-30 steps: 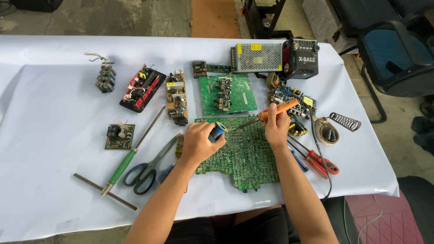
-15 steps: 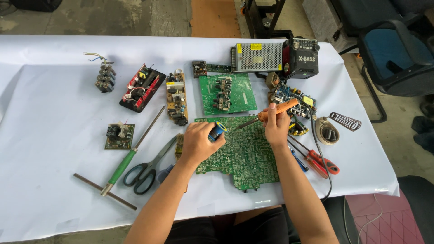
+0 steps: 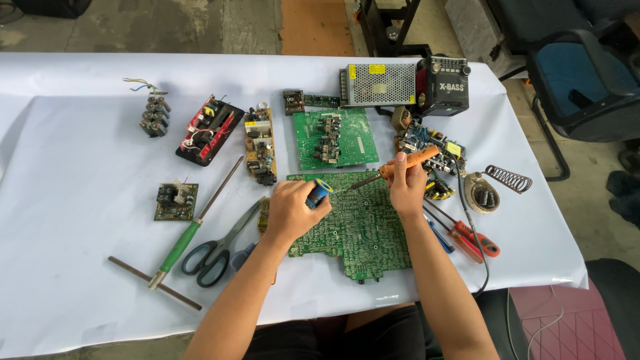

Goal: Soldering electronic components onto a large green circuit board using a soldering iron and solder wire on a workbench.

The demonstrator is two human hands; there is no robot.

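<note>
Lying under both hands (image 3: pixel 291 212): green circuit board (image 3: pixel 360 230).

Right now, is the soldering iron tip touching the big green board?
Cannot tell. In the head view the soldering iron in the right hand points its tip over the big green board, but any gap is too small to see.

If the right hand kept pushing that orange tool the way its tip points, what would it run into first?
The right hand aims the orange soldering iron leftward and down. Its tip would probably first meet the blue spool in the left hand, or the green circuit board underneath; depth is unclear.
</note>
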